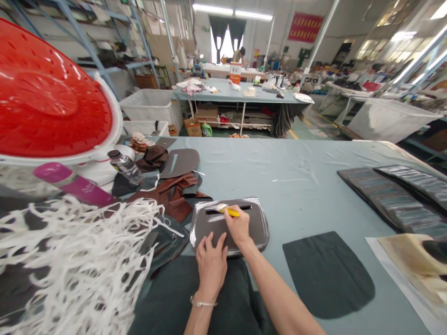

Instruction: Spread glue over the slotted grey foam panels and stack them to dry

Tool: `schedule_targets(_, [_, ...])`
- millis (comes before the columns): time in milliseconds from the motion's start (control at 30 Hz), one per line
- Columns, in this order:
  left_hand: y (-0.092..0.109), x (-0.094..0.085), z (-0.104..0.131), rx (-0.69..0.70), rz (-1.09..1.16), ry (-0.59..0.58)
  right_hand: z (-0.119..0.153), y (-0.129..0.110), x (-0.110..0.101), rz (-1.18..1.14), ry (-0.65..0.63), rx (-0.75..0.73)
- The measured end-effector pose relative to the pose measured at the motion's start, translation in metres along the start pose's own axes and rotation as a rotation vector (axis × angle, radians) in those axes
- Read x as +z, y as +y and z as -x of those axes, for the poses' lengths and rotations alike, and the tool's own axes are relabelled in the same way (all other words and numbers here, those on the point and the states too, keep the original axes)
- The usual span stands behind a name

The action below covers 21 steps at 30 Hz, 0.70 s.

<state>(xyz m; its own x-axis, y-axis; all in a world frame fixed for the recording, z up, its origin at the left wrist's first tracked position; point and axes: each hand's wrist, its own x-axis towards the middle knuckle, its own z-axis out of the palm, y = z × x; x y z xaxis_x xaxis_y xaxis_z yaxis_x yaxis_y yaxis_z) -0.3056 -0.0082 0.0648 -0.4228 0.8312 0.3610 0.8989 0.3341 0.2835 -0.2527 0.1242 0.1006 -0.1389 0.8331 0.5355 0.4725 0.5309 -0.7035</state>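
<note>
Your left hand (210, 260) lies flat, fingers released, pinning grey leather panel (228, 225) to desk (296, 186). Your right hand (239, 228) fingers grasp yellow-handled glue brush (226, 210), bristles beside slot.

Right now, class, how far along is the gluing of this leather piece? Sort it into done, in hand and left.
Done: glossy wet bands run along the edges of the grey leather piece. In hand: the right hand draws a yellow brush beside the slot while the left hand presses the piece flat. Left: the dark piece alongside looks dry and untouched.
</note>
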Motion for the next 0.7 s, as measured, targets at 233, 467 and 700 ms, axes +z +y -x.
schedule_targets(233, [0.015,0.000,-0.005,-0.060,-0.040,0.014,-0.025,0.025,-0.050,0.095,0.219,0.089])
schedule_targets(467, [0.010,-0.004,-0.005,-0.038,-0.051,0.026,-0.049,0.024,-0.014,0.189,0.025,0.056])
schedule_targets(700, [0.054,0.009,-0.040,-0.096,0.278,-0.080,-0.018,0.095,-0.109,0.320,0.076,0.232])
